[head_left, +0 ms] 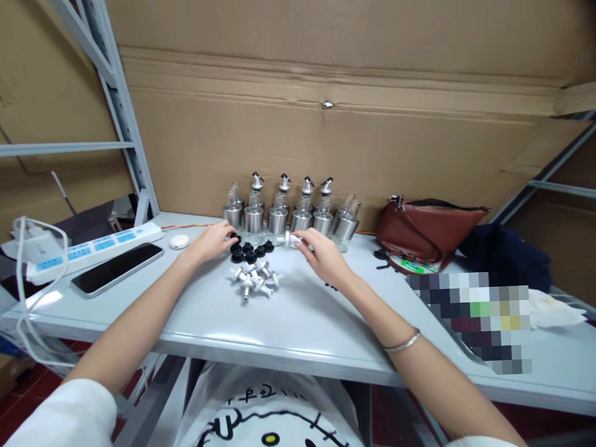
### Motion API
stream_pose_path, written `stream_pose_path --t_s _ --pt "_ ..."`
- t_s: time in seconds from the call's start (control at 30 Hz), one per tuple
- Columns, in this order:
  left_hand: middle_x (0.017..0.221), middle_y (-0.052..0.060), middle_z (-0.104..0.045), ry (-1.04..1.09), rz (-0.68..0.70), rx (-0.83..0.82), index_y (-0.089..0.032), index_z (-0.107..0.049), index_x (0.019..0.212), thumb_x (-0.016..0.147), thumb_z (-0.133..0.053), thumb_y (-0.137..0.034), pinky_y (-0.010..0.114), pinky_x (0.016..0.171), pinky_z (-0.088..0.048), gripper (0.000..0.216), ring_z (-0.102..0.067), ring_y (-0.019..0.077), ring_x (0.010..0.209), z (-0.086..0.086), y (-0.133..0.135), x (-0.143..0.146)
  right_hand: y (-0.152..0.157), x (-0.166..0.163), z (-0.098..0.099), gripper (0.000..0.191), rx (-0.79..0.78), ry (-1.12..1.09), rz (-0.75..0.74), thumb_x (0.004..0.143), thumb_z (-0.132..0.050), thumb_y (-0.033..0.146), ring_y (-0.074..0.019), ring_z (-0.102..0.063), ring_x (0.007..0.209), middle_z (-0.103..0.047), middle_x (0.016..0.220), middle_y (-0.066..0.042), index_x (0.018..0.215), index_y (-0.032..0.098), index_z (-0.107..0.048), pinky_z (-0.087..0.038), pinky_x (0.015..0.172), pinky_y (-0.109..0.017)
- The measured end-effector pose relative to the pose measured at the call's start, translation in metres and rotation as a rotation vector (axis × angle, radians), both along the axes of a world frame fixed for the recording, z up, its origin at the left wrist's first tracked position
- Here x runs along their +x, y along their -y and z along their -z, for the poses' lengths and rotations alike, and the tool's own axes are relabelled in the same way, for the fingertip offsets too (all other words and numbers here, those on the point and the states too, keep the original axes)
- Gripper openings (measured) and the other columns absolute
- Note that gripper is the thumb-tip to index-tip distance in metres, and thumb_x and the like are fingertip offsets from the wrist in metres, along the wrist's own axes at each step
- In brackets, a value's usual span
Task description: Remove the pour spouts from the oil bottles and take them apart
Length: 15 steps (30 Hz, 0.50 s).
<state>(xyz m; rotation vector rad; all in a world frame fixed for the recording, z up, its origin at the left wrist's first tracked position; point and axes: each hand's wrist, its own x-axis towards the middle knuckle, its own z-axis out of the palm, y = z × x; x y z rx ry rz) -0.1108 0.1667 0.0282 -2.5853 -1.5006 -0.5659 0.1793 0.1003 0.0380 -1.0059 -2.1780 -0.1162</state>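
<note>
My left hand (218, 241) is at the left edge of a cluster of black rubber stoppers (250, 257), its fingertips closed on one black stopper (235, 239). Between the thumb and fingers of my right hand (321, 250) is a silver-white pourer spout (289, 239), held roughly level just in front of the bottles. A pile of similar loose pourer spouts (254, 279) lies on the table nearer to me. Behind my hands stand several glass bottles with steel sleeves (278, 219). Some in the back row carry fitted pourers with black flaps (285, 180).
At the left lie a white power strip (106, 244), a phone (117, 268) and a round white object (179, 242). To the right are a brown leather bag (426, 228), dark cloth (509, 254) and white tissue (553, 310). A cardboard wall (344, 142) closes off the back.
</note>
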Motion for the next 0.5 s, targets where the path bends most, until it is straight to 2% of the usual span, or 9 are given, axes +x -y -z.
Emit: stream_pose_path --t_s 0.1,0.17,0.27,0.37,0.5 --pt "0.098 0.01 -0.056 0.014 0.008 0.038 -0.014 -0.064 0.099 0.084 -0.042 -0.037 0.033 0.082 -0.042 0.036 -0.054 0.0235 0.092 0.0 0.001 0.001 0.0 0.0 0.001 0.027 0.058 0.016 -0.012 0.091 -0.038 0.026 -0.0196 -0.056 0.084 -0.055 0.092 -0.01 0.107 0.017 -0.059 -0.046 0.078 -0.032" --pt "0.096 0.009 -0.056 0.002 0.007 0.006 -0.015 -0.064 0.098 0.083 -0.043 -0.037 0.032 0.082 -0.042 0.034 -0.054 0.0228 0.091 0.003 -0.001 0.002 0.0 -0.001 0.003 0.026 0.048 0.034 -0.013 0.09 -0.04 0.024 -0.0184 -0.055 0.081 -0.055 0.091 -0.009 0.106 0.018 -0.06 -0.046 0.076 -0.031" --pt "0.09 0.008 -0.057 -0.005 0.002 -0.076 -0.015 -0.063 0.099 0.082 -0.042 -0.034 0.031 0.079 -0.043 0.033 -0.056 0.0211 0.085 0.008 -0.005 0.004 -0.001 -0.002 0.007 0.018 -0.053 0.087 0.008 0.087 -0.049 0.021 -0.015 -0.055 0.072 -0.057 0.087 -0.006 0.099 0.018 -0.062 -0.044 0.071 -0.028" --pt "0.089 0.008 -0.058 0.031 0.001 -0.086 -0.015 -0.061 0.1 0.081 -0.044 -0.032 0.03 0.078 -0.043 0.031 -0.056 0.0204 0.083 0.012 -0.008 0.005 -0.001 -0.004 0.009 0.009 -0.183 0.138 0.047 0.081 -0.059 0.02 -0.0126 -0.053 0.065 -0.06 0.08 -0.003 0.088 0.017 -0.063 -0.041 0.066 -0.025" --pt "0.086 0.005 -0.06 0.138 -0.013 -0.113 -0.017 -0.053 0.105 0.079 -0.049 -0.033 0.03 0.072 -0.044 0.031 -0.057 0.0197 0.08 0.011 -0.008 0.003 -0.001 -0.006 0.01 0.008 -0.347 0.195 0.047 0.078 -0.063 0.023 -0.0125 -0.054 0.062 -0.064 0.073 -0.003 0.082 0.016 -0.065 -0.038 0.06 -0.023"
